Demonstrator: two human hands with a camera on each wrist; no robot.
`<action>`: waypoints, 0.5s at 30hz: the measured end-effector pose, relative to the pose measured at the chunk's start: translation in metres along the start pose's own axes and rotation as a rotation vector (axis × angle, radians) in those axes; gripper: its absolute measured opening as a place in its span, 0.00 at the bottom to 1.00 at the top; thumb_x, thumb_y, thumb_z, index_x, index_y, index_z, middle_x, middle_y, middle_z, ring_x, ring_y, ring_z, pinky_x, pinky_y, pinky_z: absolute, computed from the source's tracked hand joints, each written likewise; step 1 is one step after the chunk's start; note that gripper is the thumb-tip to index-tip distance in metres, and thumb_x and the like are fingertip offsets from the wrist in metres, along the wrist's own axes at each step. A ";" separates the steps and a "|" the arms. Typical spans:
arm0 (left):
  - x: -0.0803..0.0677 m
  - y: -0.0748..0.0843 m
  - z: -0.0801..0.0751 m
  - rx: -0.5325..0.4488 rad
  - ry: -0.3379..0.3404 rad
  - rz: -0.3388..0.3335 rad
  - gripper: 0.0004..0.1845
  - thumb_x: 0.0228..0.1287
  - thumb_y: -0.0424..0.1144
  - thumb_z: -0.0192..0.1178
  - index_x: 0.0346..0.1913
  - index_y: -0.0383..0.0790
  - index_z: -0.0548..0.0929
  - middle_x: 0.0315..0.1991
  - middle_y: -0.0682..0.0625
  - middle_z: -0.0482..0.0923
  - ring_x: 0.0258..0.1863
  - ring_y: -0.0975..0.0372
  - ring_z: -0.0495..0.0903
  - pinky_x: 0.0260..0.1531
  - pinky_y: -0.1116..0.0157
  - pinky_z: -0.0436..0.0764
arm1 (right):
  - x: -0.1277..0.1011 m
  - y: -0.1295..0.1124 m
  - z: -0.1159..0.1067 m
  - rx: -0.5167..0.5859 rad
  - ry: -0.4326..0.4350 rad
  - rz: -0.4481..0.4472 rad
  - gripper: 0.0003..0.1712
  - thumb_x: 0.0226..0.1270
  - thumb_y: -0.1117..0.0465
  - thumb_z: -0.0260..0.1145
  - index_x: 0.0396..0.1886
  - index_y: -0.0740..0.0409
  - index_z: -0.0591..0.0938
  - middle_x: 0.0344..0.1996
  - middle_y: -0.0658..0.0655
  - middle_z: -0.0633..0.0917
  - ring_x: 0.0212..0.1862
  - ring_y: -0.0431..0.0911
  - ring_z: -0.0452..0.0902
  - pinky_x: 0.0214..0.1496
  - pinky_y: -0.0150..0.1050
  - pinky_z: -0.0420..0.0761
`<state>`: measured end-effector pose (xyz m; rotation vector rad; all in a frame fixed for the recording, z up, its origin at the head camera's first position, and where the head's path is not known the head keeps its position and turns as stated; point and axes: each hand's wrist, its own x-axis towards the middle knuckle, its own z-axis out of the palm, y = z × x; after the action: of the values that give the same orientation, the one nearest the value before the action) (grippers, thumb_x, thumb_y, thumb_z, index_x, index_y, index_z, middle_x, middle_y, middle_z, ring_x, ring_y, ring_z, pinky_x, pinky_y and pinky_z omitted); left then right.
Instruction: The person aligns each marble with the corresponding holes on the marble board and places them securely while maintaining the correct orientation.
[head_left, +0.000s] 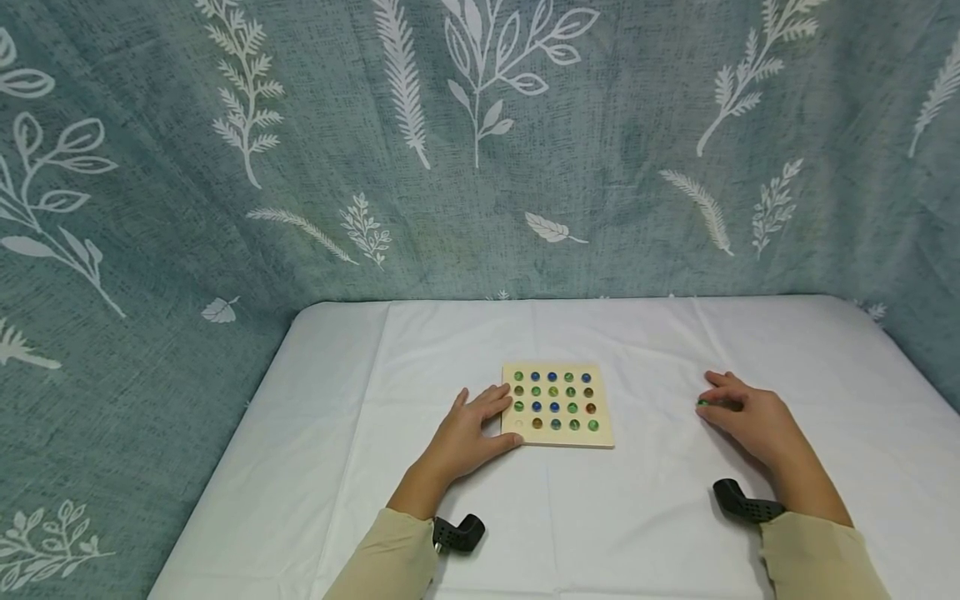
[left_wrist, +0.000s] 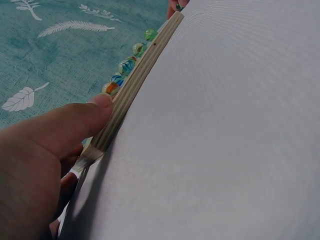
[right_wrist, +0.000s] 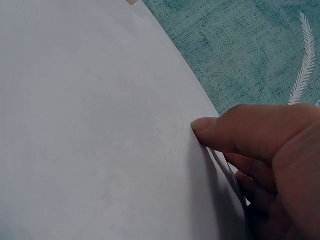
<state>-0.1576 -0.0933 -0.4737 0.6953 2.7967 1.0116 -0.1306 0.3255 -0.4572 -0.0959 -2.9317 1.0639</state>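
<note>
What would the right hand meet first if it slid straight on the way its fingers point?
Probably the wooden marble board. The right hand rests on the white tablecloth, fingers pointing left toward the board's right edge, with a small green marble at its fingertips. Only bare cloth shows between.

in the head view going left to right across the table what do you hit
left hand → wooden board of marbles → green marble → right hand
</note>
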 end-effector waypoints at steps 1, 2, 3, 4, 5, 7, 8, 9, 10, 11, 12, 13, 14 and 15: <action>0.000 0.000 0.000 -0.002 -0.001 0.000 0.38 0.58 0.58 0.68 0.69 0.47 0.74 0.73 0.61 0.63 0.75 0.65 0.59 0.80 0.56 0.42 | 0.000 -0.001 0.000 -0.002 0.001 0.000 0.24 0.68 0.44 0.65 0.47 0.62 0.84 0.71 0.65 0.67 0.75 0.66 0.52 0.71 0.70 0.54; 0.000 0.000 0.000 -0.003 -0.001 -0.001 0.38 0.58 0.58 0.68 0.69 0.47 0.74 0.73 0.61 0.63 0.75 0.65 0.59 0.80 0.56 0.42 | 0.000 -0.002 0.000 -0.008 0.002 0.003 0.24 0.68 0.44 0.65 0.47 0.62 0.84 0.71 0.65 0.67 0.75 0.66 0.52 0.71 0.69 0.54; 0.000 -0.001 0.000 -0.002 -0.003 0.000 0.37 0.58 0.58 0.68 0.69 0.47 0.74 0.73 0.61 0.63 0.75 0.65 0.59 0.80 0.56 0.42 | 0.000 -0.003 0.001 -0.015 0.003 0.006 0.24 0.68 0.44 0.65 0.47 0.62 0.84 0.71 0.65 0.67 0.75 0.66 0.53 0.71 0.69 0.55; 0.000 -0.001 0.000 -0.001 -0.004 -0.001 0.37 0.58 0.58 0.68 0.69 0.47 0.74 0.73 0.61 0.63 0.75 0.65 0.59 0.80 0.57 0.42 | 0.000 -0.004 0.001 -0.020 0.005 0.011 0.24 0.68 0.44 0.65 0.47 0.62 0.84 0.71 0.65 0.67 0.75 0.66 0.53 0.71 0.69 0.56; 0.000 -0.001 0.000 0.000 -0.004 -0.001 0.37 0.58 0.58 0.68 0.69 0.47 0.74 0.73 0.61 0.63 0.75 0.65 0.59 0.80 0.57 0.42 | 0.000 -0.005 0.001 -0.020 0.006 0.008 0.24 0.68 0.45 0.65 0.47 0.62 0.84 0.71 0.65 0.67 0.74 0.66 0.53 0.71 0.69 0.56; 0.001 -0.001 0.000 0.004 -0.005 -0.001 0.37 0.58 0.58 0.68 0.69 0.48 0.74 0.73 0.61 0.63 0.75 0.65 0.59 0.80 0.57 0.42 | 0.000 -0.009 0.003 -0.021 0.008 0.007 0.25 0.68 0.45 0.65 0.48 0.63 0.84 0.71 0.66 0.68 0.74 0.66 0.54 0.70 0.70 0.57; 0.001 -0.001 0.000 0.005 -0.006 -0.001 0.37 0.58 0.58 0.68 0.69 0.48 0.74 0.73 0.61 0.63 0.75 0.65 0.59 0.80 0.57 0.42 | 0.000 -0.011 0.003 -0.025 0.012 0.000 0.25 0.68 0.45 0.65 0.49 0.63 0.84 0.70 0.66 0.68 0.74 0.66 0.54 0.70 0.70 0.57; 0.001 -0.001 0.000 0.008 -0.006 -0.001 0.38 0.58 0.58 0.68 0.69 0.48 0.74 0.73 0.62 0.62 0.75 0.65 0.59 0.80 0.57 0.42 | 0.000 -0.014 0.004 -0.024 0.016 -0.013 0.25 0.68 0.45 0.66 0.49 0.64 0.84 0.70 0.66 0.69 0.74 0.67 0.55 0.69 0.70 0.58; 0.001 -0.001 0.000 0.007 -0.006 -0.001 0.38 0.58 0.58 0.68 0.69 0.48 0.74 0.74 0.61 0.62 0.75 0.65 0.59 0.80 0.56 0.42 | 0.001 -0.017 0.005 -0.025 0.020 -0.028 0.25 0.68 0.46 0.66 0.49 0.64 0.84 0.69 0.67 0.69 0.74 0.67 0.55 0.69 0.70 0.58; 0.001 -0.001 0.000 0.008 -0.006 -0.001 0.38 0.58 0.58 0.68 0.69 0.48 0.74 0.74 0.62 0.62 0.75 0.65 0.59 0.80 0.56 0.42 | 0.001 -0.020 0.006 -0.028 0.024 -0.043 0.24 0.68 0.47 0.66 0.49 0.65 0.84 0.69 0.67 0.70 0.73 0.67 0.56 0.68 0.70 0.59; 0.001 -0.001 0.000 0.009 -0.007 -0.002 0.38 0.58 0.58 0.68 0.69 0.48 0.73 0.74 0.62 0.62 0.75 0.65 0.59 0.80 0.56 0.42 | 0.002 -0.023 0.007 -0.031 0.028 -0.056 0.24 0.67 0.48 0.67 0.48 0.65 0.84 0.68 0.68 0.70 0.73 0.67 0.57 0.68 0.70 0.59; 0.001 -0.002 0.000 0.009 -0.007 -0.002 0.38 0.58 0.59 0.68 0.69 0.48 0.73 0.74 0.62 0.62 0.75 0.65 0.59 0.80 0.56 0.42 | 0.002 -0.025 0.008 -0.041 0.031 -0.068 0.23 0.67 0.49 0.67 0.47 0.65 0.84 0.68 0.68 0.71 0.73 0.67 0.57 0.68 0.70 0.60; 0.001 -0.002 0.000 0.009 -0.007 -0.003 0.38 0.58 0.59 0.68 0.69 0.48 0.73 0.74 0.62 0.62 0.75 0.65 0.59 0.80 0.56 0.42 | 0.003 -0.029 0.009 -0.045 0.030 -0.074 0.23 0.67 0.49 0.67 0.47 0.65 0.85 0.68 0.68 0.71 0.72 0.67 0.58 0.68 0.70 0.61; 0.001 -0.003 0.000 0.010 -0.007 -0.003 0.38 0.58 0.59 0.68 0.69 0.48 0.73 0.74 0.62 0.62 0.75 0.66 0.59 0.80 0.57 0.42 | 0.003 -0.031 0.011 -0.051 0.029 -0.080 0.23 0.67 0.49 0.67 0.47 0.66 0.85 0.68 0.68 0.71 0.72 0.67 0.59 0.67 0.70 0.61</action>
<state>-0.1596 -0.0946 -0.4754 0.6939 2.7979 0.9939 -0.1360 0.2949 -0.4451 0.0057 -2.9104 0.9693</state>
